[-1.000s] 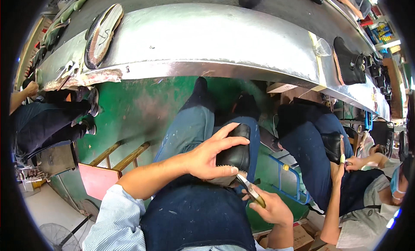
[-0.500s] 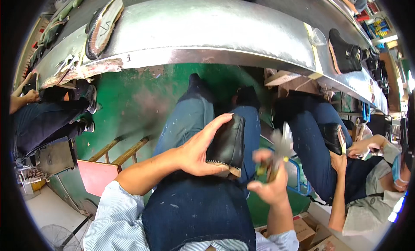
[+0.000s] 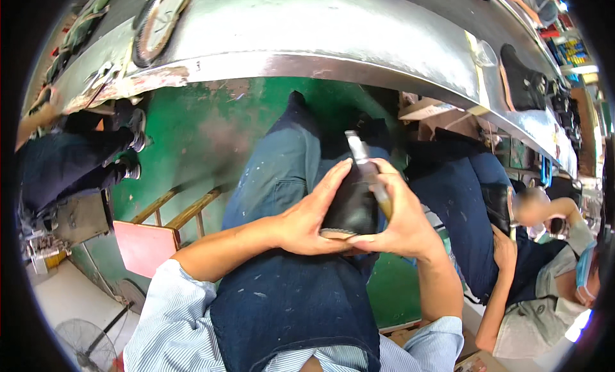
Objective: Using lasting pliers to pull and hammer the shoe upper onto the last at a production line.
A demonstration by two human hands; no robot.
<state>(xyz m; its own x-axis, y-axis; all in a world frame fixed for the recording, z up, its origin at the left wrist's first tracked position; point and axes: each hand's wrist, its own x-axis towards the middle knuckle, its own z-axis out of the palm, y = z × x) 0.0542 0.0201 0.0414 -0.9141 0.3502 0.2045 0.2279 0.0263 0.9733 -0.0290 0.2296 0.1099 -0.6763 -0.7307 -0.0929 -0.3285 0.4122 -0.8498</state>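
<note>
Both hands are gripping: your left hand [image 3: 307, 221] is cupping the black shoe [image 3: 351, 205] over your lap while your right hand [image 3: 400, 221] is holding a brush [image 3: 365, 167] upright, touching the shoe's right side.

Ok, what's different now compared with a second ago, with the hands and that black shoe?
The right hand came up from below the black shoe and now closes against its right side, the brush-like tool lifted to point upward along it. The left hand kept its hold on the shoe, over the lap.
</note>
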